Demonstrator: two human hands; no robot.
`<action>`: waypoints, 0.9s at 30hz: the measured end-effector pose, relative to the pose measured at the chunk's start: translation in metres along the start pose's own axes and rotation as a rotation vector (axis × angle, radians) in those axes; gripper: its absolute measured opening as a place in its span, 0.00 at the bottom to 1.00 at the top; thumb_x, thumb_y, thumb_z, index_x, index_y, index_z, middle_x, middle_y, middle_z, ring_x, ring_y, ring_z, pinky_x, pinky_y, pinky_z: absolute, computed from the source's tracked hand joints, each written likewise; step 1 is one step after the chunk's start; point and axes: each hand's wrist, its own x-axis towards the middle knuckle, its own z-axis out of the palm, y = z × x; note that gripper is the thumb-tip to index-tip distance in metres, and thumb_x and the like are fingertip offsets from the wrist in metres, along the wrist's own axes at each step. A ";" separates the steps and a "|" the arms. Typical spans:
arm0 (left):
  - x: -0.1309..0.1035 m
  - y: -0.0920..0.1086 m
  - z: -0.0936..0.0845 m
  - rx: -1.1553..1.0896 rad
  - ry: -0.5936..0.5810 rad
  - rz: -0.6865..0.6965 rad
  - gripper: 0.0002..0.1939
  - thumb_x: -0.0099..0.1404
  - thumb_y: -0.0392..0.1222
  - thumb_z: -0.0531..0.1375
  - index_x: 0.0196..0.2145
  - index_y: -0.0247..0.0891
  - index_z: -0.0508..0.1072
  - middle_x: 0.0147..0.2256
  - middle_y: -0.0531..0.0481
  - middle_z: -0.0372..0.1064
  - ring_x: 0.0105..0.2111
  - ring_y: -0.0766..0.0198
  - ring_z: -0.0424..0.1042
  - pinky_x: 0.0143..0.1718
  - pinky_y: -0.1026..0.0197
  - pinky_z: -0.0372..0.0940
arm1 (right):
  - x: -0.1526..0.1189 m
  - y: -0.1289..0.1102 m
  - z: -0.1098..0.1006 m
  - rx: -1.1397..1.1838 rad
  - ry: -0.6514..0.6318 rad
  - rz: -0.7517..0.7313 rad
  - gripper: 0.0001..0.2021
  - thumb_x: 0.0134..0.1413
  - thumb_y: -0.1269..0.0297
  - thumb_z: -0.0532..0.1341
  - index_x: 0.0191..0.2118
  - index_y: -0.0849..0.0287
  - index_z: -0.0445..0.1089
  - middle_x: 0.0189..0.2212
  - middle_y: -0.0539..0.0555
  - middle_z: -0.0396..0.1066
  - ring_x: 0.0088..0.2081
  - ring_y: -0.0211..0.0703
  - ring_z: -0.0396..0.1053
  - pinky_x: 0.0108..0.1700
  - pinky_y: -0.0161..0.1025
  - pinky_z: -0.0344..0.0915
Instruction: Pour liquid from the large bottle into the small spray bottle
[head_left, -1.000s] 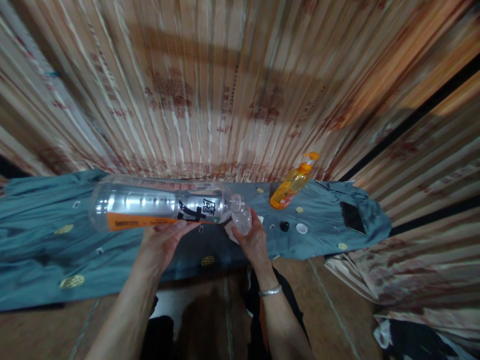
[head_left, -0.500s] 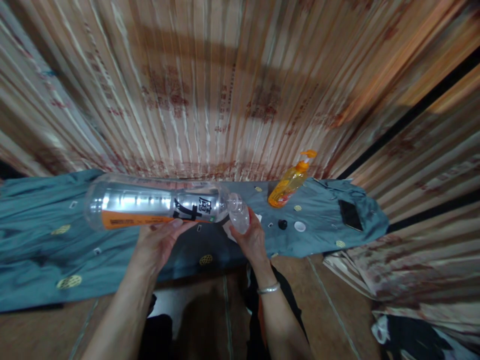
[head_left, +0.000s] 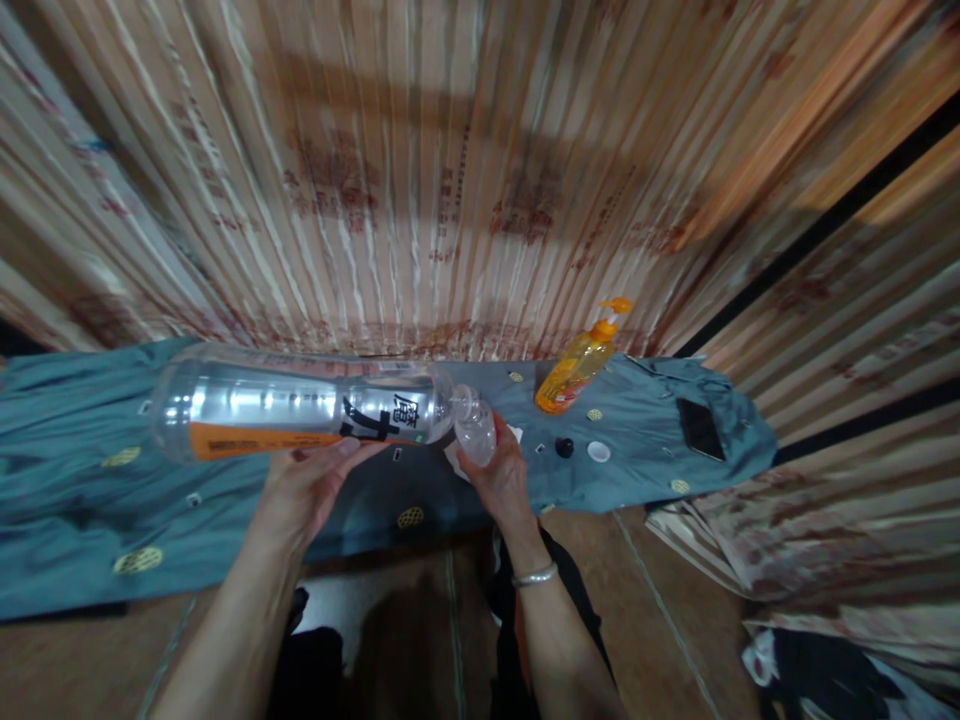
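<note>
left hand point(head_left: 304, 485) supports and grips the large clear bottle point(head_left: 262, 400) from below; bottle lies nearly level above the cloth-covered desk point(head_left: 75, 500). right hand point(head_left: 501, 475) grasps the small clear bottle point(head_left: 476, 435), tilted, neck at the large one's mouth; whether the two touch, cannot tell. judgement: low hold likely carries the large bottle's weight; small one probably angled so the openings line up. pump bottle point(head_left: 576, 372) stands apart, perhaps out of the arms' way. count: clear bottles 2, pump bottle 1, black cap-like piece point(head_left: 564, 448) 1, white disc point(head_left: 598, 452) 1, dark phone-like slab point(head_left: 701, 430) 1.
</note>
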 end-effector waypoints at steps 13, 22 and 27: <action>0.001 0.000 -0.004 0.004 -0.008 0.031 0.22 0.36 0.32 0.74 0.34 0.38 0.78 0.22 0.55 0.74 0.24 0.62 0.74 0.34 0.49 0.79 | 0.000 0.003 -0.001 -0.041 -0.008 -0.059 0.33 0.47 0.60 0.69 0.59 0.64 0.63 0.53 0.66 0.72 0.54 0.57 0.71 0.56 0.53 0.68; 0.001 0.002 -0.007 0.005 -0.005 0.039 0.25 0.36 0.32 0.74 0.35 0.36 0.77 0.21 0.55 0.74 0.24 0.64 0.75 0.33 0.50 0.79 | -0.001 0.006 0.001 -0.031 -0.009 -0.099 0.33 0.47 0.61 0.68 0.60 0.63 0.62 0.53 0.66 0.72 0.54 0.57 0.71 0.56 0.53 0.68; 0.000 0.005 -0.006 0.008 -0.013 0.034 0.25 0.36 0.31 0.73 0.36 0.35 0.76 0.22 0.53 0.76 0.25 0.61 0.77 0.33 0.51 0.79 | 0.000 0.005 0.000 -0.021 -0.028 -0.077 0.34 0.46 0.63 0.68 0.60 0.63 0.62 0.53 0.66 0.71 0.55 0.57 0.70 0.56 0.54 0.68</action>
